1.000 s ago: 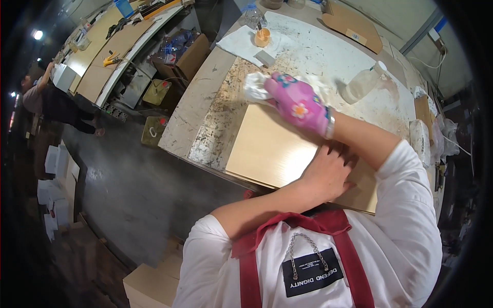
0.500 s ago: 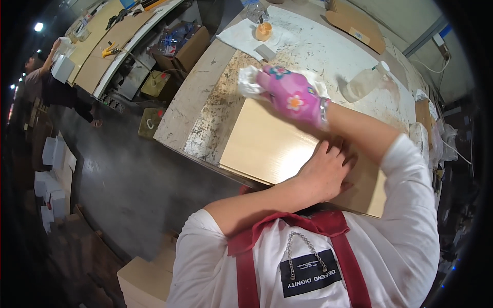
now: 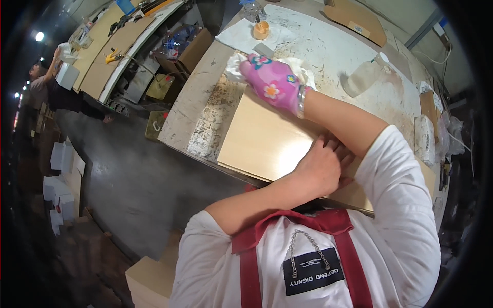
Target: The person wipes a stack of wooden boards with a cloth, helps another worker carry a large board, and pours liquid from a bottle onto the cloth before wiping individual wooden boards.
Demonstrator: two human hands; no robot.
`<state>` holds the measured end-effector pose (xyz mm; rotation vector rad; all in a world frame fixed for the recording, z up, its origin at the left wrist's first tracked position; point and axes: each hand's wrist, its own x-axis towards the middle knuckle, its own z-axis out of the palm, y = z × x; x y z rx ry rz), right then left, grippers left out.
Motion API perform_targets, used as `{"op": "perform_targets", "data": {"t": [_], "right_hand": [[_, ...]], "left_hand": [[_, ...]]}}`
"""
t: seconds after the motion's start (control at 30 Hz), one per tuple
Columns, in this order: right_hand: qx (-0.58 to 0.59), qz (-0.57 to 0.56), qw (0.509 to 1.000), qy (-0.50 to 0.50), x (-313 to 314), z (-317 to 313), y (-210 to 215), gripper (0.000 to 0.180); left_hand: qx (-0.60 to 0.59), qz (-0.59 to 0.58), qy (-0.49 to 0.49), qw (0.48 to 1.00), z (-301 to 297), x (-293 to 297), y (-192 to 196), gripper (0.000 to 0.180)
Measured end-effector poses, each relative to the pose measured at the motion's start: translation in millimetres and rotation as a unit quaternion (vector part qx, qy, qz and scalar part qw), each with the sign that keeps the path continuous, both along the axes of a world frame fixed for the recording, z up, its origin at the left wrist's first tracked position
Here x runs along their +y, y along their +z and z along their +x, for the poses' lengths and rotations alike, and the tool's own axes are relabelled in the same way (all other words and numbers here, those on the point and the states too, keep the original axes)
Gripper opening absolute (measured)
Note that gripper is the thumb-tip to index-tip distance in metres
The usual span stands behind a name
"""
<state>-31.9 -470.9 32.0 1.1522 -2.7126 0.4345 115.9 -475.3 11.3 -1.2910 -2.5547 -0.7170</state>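
A glossy pale tan board (image 3: 267, 136) lies along the near edge of the worktable, with another board edge showing beneath it. My right hand (image 3: 272, 84), in a pink flowered glove, presses a crumpled white cloth (image 3: 235, 66) at the board's far left edge. The cloth sticks out on both sides of the glove. My bare left hand (image 3: 323, 167) rests on the board's surface, fingers apart and bent, partly under my right forearm. Nothing shows in its grip.
Beyond my right hand are a grey block (image 3: 264, 50), an orange cup (image 3: 261, 31) and a white sheet (image 3: 233, 38). A cloudy plastic bottle (image 3: 364, 77) lies at the right. A brown cardboard piece (image 3: 354, 20) lies at the back. Another person (image 3: 61, 92) stands at a far-left bench.
My gloved right hand has moved left and slightly away along the board's far edge with the cloth. My left hand stays on the board, its fingers slightly more bent.
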Motion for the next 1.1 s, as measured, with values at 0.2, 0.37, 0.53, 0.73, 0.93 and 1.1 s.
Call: {"op": "perform_targets", "data": {"t": [0.2,0.37,0.53,0.73,0.93,1.1], "right_hand": [[0.032,0.017,0.999,0.020,19,28,10,0.018],[-0.082,-0.099,0.991,-0.026,42,-31,18,0.015],[0.047,-0.032,0.998,0.039,4,22,5,0.017],[0.057,-0.033,0.997,0.040,-3,4,1,0.014],[0.002,0.062,0.995,-0.083,-12,-12,15,0.013],[-0.135,-0.066,0.984,-0.092,22,-26,30,0.015]], "left_hand": [[-0.155,-0.094,-0.041,0.983,2,-3,13,0.055],[0.026,0.005,-0.007,1.000,2,-2,-3,0.056],[-0.033,-0.030,-0.009,0.999,5,-1,4,0.055],[0.016,0.064,0.011,0.998,0,-8,-4,0.054],[-0.002,0.088,-0.028,0.996,0,-1,-3,0.056],[0.026,0.003,0.005,1.000,0,-10,-1,0.055]]}}
